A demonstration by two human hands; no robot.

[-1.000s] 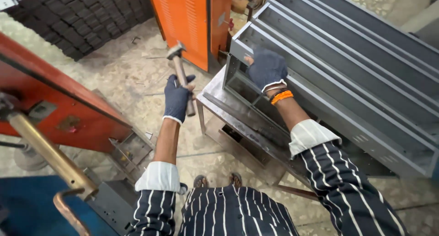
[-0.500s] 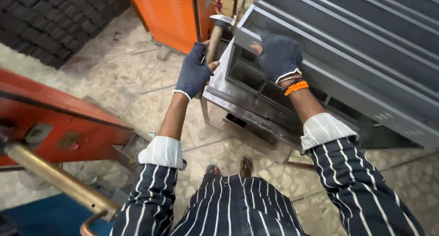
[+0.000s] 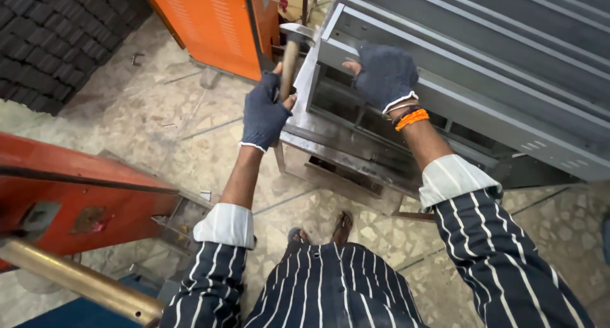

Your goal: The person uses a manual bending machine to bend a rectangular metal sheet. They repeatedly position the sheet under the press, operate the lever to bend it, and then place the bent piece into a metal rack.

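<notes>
Just above the centre of the frame, the left hand (image 3: 265, 115), in a dark blue knitted glove, is wrapped tight around the wooden handle of a hammer (image 3: 290, 60), fingers curled closed on the shaft with the thumb tip showing bare beside it. The hammer stands nearly upright, its steel head at the top centre of the frame, level with the near corner of a grey sheet-metal frame (image 3: 470, 105) that fills the upper right. The right hand (image 3: 384, 75), gloved the same way, lies on the top edge of that frame with its fingers bent over the rail, pressing on it; whether the fingertips hook behind the edge cannot be told. An orange wristband (image 3: 412, 119) and a darker band sit on the right wrist just below the glove cuff. Both forearms come out of rolled white cuffs on dark sleeves with white stripes. An orange metal cabinet (image 3: 213, 26) stands at the upper centre-left, just left of the hammer, and a stack of dark blocks (image 3: 57, 35) fills the upper left corner. A red machine body (image 3: 70, 201) with a brass-coloured bar (image 3: 76, 280) crosses the lower left. The person's sandalled feet (image 3: 321, 229) stand on a speckled stone floor (image 3: 159, 121) at the lower centre.
</notes>
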